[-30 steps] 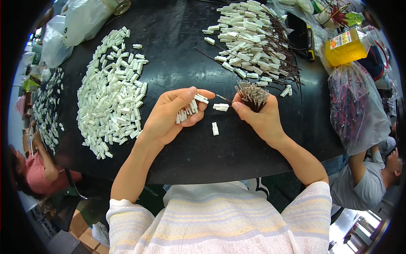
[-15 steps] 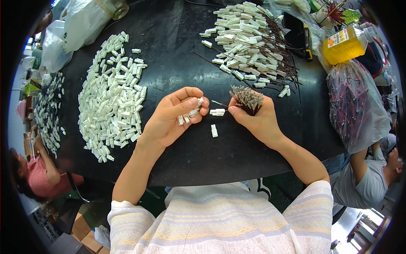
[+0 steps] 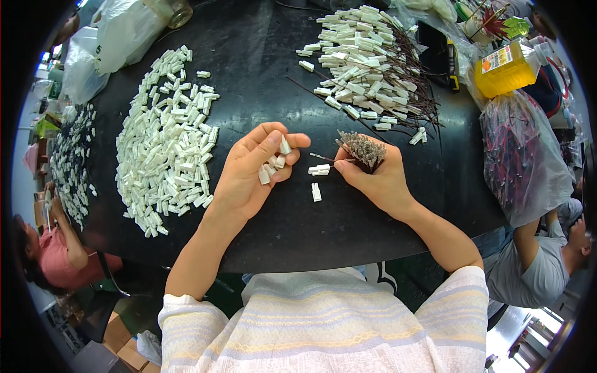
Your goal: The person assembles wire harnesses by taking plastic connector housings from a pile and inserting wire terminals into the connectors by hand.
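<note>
My left hand [image 3: 252,163] is closed round several white plastic connector housings [image 3: 272,168], one of them pinched upright between thumb and fingers. In my right hand [image 3: 382,177] is a bundle of dark wires [image 3: 364,151], its metal crimped ends pointing up and away from me. One single wire [image 3: 323,157] sticks out of that grip toward the left hand, its bare metal tip apart from the housings. Just below this wire a white housing [image 3: 319,170] lies on the black table, close to the right thumb. A second loose housing [image 3: 316,192] rests nearer to me.
A large heap of white housings [image 3: 165,137] covers the table at left. Far right lies a pile of housings with wires attached [image 3: 367,62]. Beyond it are a yellow-black tool [image 3: 453,65], an orange drink bottle [image 3: 507,68] and a plastic bag of wires [image 3: 525,155]. Other people sit at both sides.
The fingers of my left hand have shifted, turning one housing upright at the fingertips. The right hand holds its bundle almost unmoved.
</note>
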Motion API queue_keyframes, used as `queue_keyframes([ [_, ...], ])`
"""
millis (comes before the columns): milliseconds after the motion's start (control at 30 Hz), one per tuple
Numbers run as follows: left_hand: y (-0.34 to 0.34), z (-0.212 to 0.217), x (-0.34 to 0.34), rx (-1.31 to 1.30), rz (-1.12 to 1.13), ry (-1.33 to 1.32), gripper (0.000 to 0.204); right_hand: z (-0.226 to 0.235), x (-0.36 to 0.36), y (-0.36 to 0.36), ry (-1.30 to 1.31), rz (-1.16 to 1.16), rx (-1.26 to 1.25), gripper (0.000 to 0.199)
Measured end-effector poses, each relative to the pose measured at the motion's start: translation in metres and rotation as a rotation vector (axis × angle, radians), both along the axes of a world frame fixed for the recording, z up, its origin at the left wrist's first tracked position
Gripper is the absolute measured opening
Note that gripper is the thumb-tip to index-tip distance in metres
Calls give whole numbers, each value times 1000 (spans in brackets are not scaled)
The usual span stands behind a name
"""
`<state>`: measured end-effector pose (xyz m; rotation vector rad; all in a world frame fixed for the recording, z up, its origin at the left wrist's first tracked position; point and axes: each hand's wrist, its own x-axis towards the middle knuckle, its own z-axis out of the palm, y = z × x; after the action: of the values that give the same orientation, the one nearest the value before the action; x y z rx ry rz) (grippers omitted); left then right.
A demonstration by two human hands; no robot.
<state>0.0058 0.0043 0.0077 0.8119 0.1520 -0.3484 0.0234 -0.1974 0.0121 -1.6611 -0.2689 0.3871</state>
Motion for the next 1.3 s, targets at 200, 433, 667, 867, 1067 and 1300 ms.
queue_keyframes([
  [200, -4, 1, -1, 147, 5, 9, 17, -2, -1, 1, -24, -8, 37, 8],
  [433, -11, 4, -4, 227, -45, -26, 16, -4, -1, 2, -19, -5, 40, 5],
  [667, -14, 6, -6, 355, -37, -136, 16, -5, -1, 1, -107, -10, -31, 5],
  [867, -17, 6, -10, 328, -41, -119, 15, -5, -1, 4, -100, -45, -51, 4],
  [1067, -17, 6, -9, 395, -58, -139, 17, -2, -2, 2, -57, -36, 1, 4],
  [1300, -23, 6, -11, 464, -114, -129, 17, -8, -1, 0, -153, 42, 2, 4],
])
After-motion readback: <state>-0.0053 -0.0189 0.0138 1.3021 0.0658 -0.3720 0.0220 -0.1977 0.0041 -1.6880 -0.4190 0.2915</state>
